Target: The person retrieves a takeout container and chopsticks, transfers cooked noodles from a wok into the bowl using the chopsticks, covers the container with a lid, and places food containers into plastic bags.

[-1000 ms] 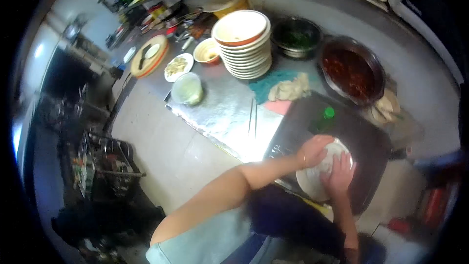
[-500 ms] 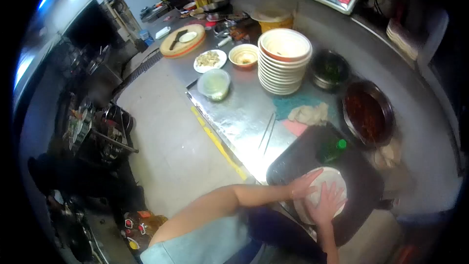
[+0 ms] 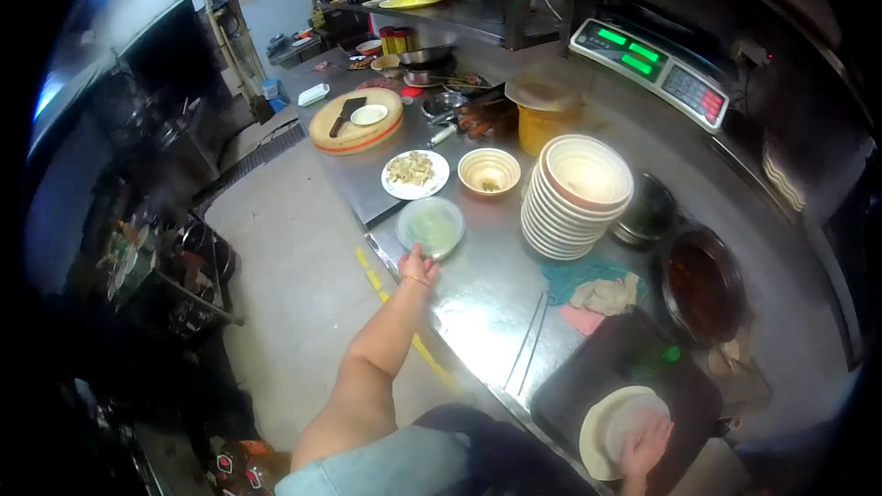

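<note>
My left hand (image 3: 420,266) reaches out to the near rim of a translucent round plastic container (image 3: 430,226) with pale green contents. Its fingers look extended at the rim; whether they touch it I cannot tell. My right hand (image 3: 647,444) lies with spread fingers on the right side of a pale round disc (image 3: 634,415). Under that disc is a wider cream-coloured round thing (image 3: 595,445), its kind unclear. Both are on a dark tray (image 3: 560,395), near a green-capped bottle (image 3: 657,360).
A stack of bowls (image 3: 574,197) stands right of a single bowl (image 3: 489,171) and a plate of food (image 3: 415,174). Two long thin sticks (image 3: 526,342) lie beside cloths (image 3: 602,294). A cleaver (image 3: 347,116) rests on a chopping board (image 3: 335,138). A pan of red food (image 3: 703,285) sits at right.
My left hand has left the pale round disc and moved forward and left to the plastic container. My right hand stays on the disc. The view has shifted upward.
</note>
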`<state>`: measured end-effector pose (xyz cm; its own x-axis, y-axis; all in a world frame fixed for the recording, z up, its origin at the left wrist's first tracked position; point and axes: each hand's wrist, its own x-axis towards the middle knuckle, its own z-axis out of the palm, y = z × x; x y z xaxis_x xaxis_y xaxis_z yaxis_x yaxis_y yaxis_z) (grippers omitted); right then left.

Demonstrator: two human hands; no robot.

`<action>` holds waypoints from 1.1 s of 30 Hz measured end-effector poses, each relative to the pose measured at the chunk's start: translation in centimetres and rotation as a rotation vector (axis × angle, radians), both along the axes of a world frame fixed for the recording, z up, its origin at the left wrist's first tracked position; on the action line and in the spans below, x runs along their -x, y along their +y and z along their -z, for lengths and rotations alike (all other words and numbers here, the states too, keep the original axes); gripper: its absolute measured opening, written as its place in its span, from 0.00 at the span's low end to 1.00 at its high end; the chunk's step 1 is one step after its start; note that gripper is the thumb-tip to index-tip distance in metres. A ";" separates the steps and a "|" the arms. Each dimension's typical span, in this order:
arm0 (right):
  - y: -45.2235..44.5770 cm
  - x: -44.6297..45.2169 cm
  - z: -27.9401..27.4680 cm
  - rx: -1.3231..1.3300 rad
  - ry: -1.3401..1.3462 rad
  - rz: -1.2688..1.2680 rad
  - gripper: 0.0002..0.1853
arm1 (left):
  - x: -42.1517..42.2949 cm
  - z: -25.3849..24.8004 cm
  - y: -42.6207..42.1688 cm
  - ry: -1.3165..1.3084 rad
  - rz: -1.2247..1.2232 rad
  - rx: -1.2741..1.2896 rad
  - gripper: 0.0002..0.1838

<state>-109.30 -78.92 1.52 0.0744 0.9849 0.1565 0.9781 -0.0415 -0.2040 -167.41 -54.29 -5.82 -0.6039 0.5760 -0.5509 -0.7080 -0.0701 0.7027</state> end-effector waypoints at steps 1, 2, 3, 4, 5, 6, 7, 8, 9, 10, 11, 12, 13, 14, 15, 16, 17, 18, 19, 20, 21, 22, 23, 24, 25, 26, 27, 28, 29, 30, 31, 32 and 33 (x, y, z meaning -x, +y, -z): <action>0.1 -0.7 0.9 -0.036 -0.002 -0.021 0.33 | 1.9 0.8 0.9 -0.052 0.042 0.014 0.25; 0.1 -0.5 1.5 -0.069 -0.001 -0.037 0.31 | 2.5 0.0 1.1 0.018 0.057 0.086 0.25; -0.2 -0.2 2.3 -0.093 -0.019 0.049 0.30 | 2.7 -0.8 0.9 0.088 0.075 0.157 0.25; 0.1 -0.1 2.9 -0.098 -0.044 0.100 0.29 | 3.2 -1.2 1.0 0.160 0.096 0.228 0.25; 0.4 -0.3 3.7 -0.101 -0.068 0.156 0.28 | 4.2 -0.3 1.5 0.251 0.115 0.219 0.21; -0.3 -0.5 4.5 -0.098 -0.094 0.216 0.28 | 5.1 0.6 1.4 0.283 0.157 0.180 0.20; -0.2 1.0 3.4 -0.156 -0.043 0.283 0.27 | 5.1 -0.6 0.7 0.316 0.215 0.143 0.19; -0.2 1.1 3.7 -0.428 -0.291 0.088 0.26 | 5.5 -1.2 0.2 0.309 0.264 0.140 0.18; -0.2 1.3 4.2 -0.339 0.131 0.516 0.27 | 6.3 -0.9 0.1 0.299 0.335 0.138 0.17; -0.6 1.2 5.1 -0.477 0.360 0.619 0.28 | 7.9 1.2 -0.4 0.300 0.371 0.049 0.14; -1.5 0.8 6.6 -0.525 0.672 0.762 0.28 | 8.6 0.9 -1.0 0.321 0.408 0.044 0.16; -1.6 2.3 5.1 -0.609 1.076 1.033 0.23 | 9.2 0.6 -1.6 0.342 0.445 0.038 0.17; -2.7 1.2 6.0 -0.501 1.354 0.914 0.21 | 7.8 -3.2 -2.8 0.402 0.576 0.054 0.20; -2.5 2.0 6.9 -0.621 1.514 0.993 0.20 | 9.0 -2.3 -3.9 0.438 0.525 0.078 0.24; -2.2 2.6 5.8 -0.635 1.618 0.836 0.19 | 10.1 -1.3 -4.2 0.585 0.612 0.122 0.25; -1.8 0.6 7.7 -0.622 1.898 0.700 0.19 | 7.3 -3.9 -5.0 0.640 0.654 0.203 0.23; -1.5 0.0 7.8 -0.610 1.992 0.775 0.19 | 6.0 -5.8 -5.9 0.568 0.752 0.167 0.22; -1.0 0.0 7.6 -0.588 2.093 0.834 0.19 | 4.6 -7.3 -6.8 0.494 0.836 0.138 0.22; -0.4 0.0 7.6 -0.633 2.054 0.832 0.18 | 2.6 -8.2 -7.0 0.420 0.942 0.046 0.21; 0.1 0.1 7.7 -0.671 2.015 0.824 0.18 | 0.6 -8.7 -7.5 0.341 1.040 -0.043 0.20; 0.4 0.0 7.9 -0.676 1.908 0.886 0.18 | -2.1 -9.0 -8.0 0.283 1.087 -0.054 0.19; 0.7 -0.2 8.1 -0.673 1.800 0.941 0.19 | -5.3 -9.7 -8.2 0.222 1.128 -0.066 0.19; 0.2 1.0 8.7 -0.678 1.671 0.993 0.19 | -7.0 -9.5 -8.1 0.129 1.224 -0.069 0.18; -0.5 1.0 9.5 -0.711 1.745 0.918 0.20 | -10.1 -10.4 -8.2 0.047 1.307 -0.065 0.17; -1.2 0.4 10.5 -0.737 1.823 0.834 0.21 | -13.7 -11.0 -8.5 0.059 1.434 -0.136 0.16; -2.0 -0.3 11.3 -0.761 1.900 0.744 0.22 | -17.6 -11.8 -8.9 0.071 1.558 -0.209 0.16; -3.2 0.4 7.1 -0.606 1.690 1.030 0.21 | -21.6 -13.2 -9.6 -0.043 1.563 -0.162 0.15; -4.8 0.2 6.5 -0.593 1.462 1.018 0.21 | -25.4 -14.3 -10.2 -0.153 1.566 -0.114 0.15; -7.0 -0.2 6.6 -0.572 1.240 1.004 0.21 | -29.0 -14.7 -10.5 -0.164 1.600 -0.136 0.15; -9.5 -1.0 6.9 -0.543 1.017 0.986 0.21 | -32.1 -14.8 -11.2 -0.179 1.633 -0.155 0.15; -12.2 -2.0 7.5 -0.593 1.043 0.978 0.20 | -34.1 -14.2 -11.7 -0.181 1.649 -0.193 0.14; -15.6 -3.2 8.0 -0.528 0.961 1.022 0.20 | -36.2 -13.2 -12.0 -0.183 1.669 -0.236 0.14; -19.3 -5.0 8.5 -0.475 0.870 1.066 0.20 | -38.8 -12.8 -12.5 -0.194 1.697 -0.293 0.14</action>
